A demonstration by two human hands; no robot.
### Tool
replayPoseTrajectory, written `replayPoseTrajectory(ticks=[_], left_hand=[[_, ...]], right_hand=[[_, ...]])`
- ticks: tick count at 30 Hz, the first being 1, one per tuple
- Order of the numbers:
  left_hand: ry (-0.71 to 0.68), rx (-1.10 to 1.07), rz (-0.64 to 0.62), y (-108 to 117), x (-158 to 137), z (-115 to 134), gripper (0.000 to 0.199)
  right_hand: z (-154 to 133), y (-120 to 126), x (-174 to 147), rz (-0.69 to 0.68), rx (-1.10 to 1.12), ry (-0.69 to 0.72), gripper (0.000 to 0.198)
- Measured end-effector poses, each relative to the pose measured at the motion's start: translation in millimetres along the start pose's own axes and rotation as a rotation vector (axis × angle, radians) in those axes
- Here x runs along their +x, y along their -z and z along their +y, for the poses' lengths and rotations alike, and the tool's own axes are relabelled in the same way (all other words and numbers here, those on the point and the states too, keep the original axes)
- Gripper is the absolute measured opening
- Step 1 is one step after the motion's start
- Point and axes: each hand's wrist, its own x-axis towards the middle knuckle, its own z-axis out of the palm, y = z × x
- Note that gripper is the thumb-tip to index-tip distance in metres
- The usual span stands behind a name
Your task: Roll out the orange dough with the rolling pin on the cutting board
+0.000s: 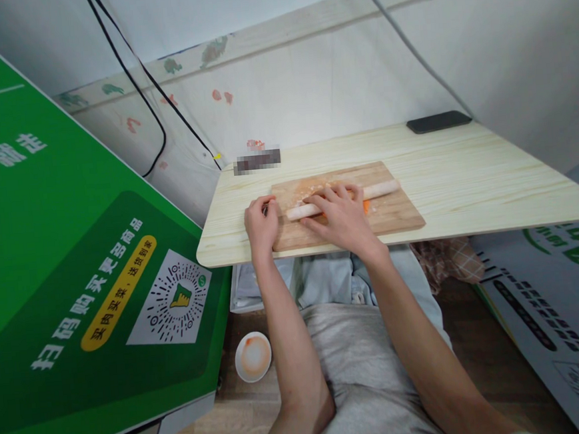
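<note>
A pale rolling pin (381, 189) lies at a slight slant across a wooden cutting board (398, 216). My right hand (342, 213) rests over its middle, thumb on the near side and fingers reaching over the far side. Left of the pin's end, my left hand (263, 224) is closed at the board's left edge. A small dark patch shows at its fingertips, and I cannot make out what it is. Orange bits (367, 206) show beside my right hand, and pale crumbs (312, 190) lie on the board behind the pin.
The board stands on a light wood table (497, 180) against a wall. A black phone (438, 121) lies at the back right. Below, a white bowl (253, 357) with orange stains sits at the left. A green printed panel (47, 263) rises on the left; cables (152, 87) hang down the wall.
</note>
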Motion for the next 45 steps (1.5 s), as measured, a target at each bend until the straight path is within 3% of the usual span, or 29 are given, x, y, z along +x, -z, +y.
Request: replayPoseTrajectory(ticks=[24,30,40,45], left_hand=[[-0.006,-0.005,0.019,-1,0,-1,0.023],[-0.005,-0.014,0.016,-2,0,-2,0.023],[-0.009,-0.016,0.02,-2,0,-2,0.022],[-0.001,-0.029,0.005,-2,0,-2,0.023]], right_hand=[[-1,1,0,-0.003,-0.009,0.004,0.035],[0,9,-5,-0.077,0.009,0.017,0.044],[2,4,-4,-0.035,0.013,0.018,0.041],[3,12,-7,-0.099,0.049,0.032,0.046]])
